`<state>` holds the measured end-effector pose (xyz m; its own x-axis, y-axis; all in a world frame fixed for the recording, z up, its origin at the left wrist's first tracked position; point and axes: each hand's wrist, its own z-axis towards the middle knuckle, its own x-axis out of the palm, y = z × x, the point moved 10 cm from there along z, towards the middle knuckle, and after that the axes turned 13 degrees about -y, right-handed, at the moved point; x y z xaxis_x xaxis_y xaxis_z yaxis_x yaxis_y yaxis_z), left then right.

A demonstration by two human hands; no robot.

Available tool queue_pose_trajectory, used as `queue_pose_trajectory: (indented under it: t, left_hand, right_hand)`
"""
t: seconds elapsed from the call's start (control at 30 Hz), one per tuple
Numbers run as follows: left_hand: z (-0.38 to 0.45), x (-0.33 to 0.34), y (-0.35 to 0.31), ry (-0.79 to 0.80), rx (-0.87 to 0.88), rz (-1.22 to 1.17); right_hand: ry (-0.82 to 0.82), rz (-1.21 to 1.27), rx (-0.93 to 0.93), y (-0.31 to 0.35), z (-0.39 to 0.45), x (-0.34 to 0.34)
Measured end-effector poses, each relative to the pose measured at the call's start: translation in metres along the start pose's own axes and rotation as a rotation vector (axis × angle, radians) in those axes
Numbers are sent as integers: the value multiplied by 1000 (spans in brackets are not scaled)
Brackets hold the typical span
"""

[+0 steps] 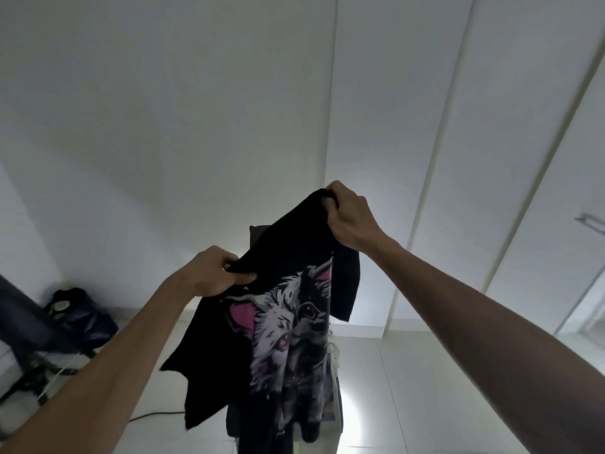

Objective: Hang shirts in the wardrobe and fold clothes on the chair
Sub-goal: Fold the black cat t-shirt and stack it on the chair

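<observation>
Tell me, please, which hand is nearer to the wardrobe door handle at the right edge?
The right hand. It holds the black cat-print shirt up high, just left of the handle; the left hand grips the shirt lower and farther left.

A white wall [163, 126] fills most of the view, plain and evenly lit. Pale glossy floor tiles [409, 388] spread below it, with a bright patch of reflected light on them to the lower right. At the far left, a dark bag [78, 314] (black and navy, with pale markings near its top) sits on the floor against the wall. Just beside it, a dark grey upholstered piece of furniture [19, 316] juts in from the left edge. A thin black cable [157, 415] trails across the tiles.
</observation>
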<state>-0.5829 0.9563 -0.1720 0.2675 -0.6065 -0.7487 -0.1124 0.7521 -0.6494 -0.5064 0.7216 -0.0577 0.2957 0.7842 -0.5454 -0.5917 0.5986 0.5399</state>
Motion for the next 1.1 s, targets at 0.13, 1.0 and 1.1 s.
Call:
queue_pose_trajectory:
  t: [0.13,1.0,1.1]
  left_hand:
    - [0,-23,17,-132,-93,-255]
    - [15,-91,48,-539,180,64]
    - [22,-71,58,-483,84,-126]
  right_hand:
    - [28,-16,-13,-16,4,-5]
    - [144,-136,-65,-58,2,-7]
    - [133,53,68,-58,-8,9]
